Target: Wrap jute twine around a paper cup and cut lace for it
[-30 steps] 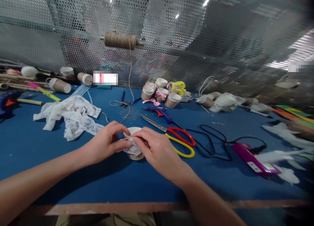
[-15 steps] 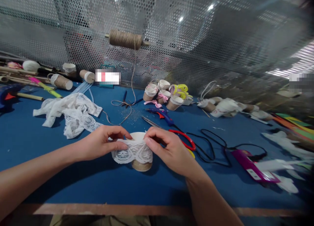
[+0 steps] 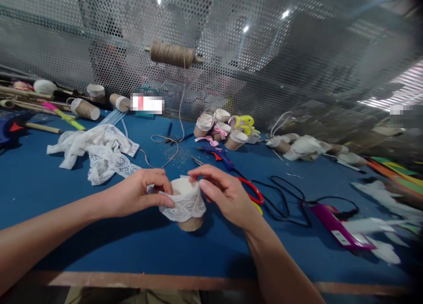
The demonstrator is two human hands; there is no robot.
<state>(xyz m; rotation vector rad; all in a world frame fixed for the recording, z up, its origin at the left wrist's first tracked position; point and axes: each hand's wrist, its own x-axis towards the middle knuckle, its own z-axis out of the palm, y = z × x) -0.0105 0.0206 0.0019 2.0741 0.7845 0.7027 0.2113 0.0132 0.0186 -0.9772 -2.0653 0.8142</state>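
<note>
A small brown paper cup point(image 3: 191, 225) with a pale inside stands on the blue table in front of me. White lace trim point(image 3: 183, 207) wraps around the front and right of its upper part. My left hand point(image 3: 145, 191) pinches the lace at the left rim, fingers inside and thumb outside. At the right rim, my right hand point(image 3: 224, 191) presses the lace against the cup between thumb and fingers. The back of the cup is partly hidden by the rim and fingers.
Loose white lace point(image 3: 102, 152) lies left. Behind the cup are a blue glue gun point(image 3: 220, 155), red-handled scissors point(image 3: 253, 189) and several decorated cups point(image 3: 236, 139). A purple power strip point(image 3: 340, 229) sits right with black cable. A twine spool point(image 3: 172, 54) hangs on the mesh.
My right hand has carried the lace from the front around the cup's right rim towards the back. The lace now hugs the cup more closely. My left hand stays at the left rim.
</note>
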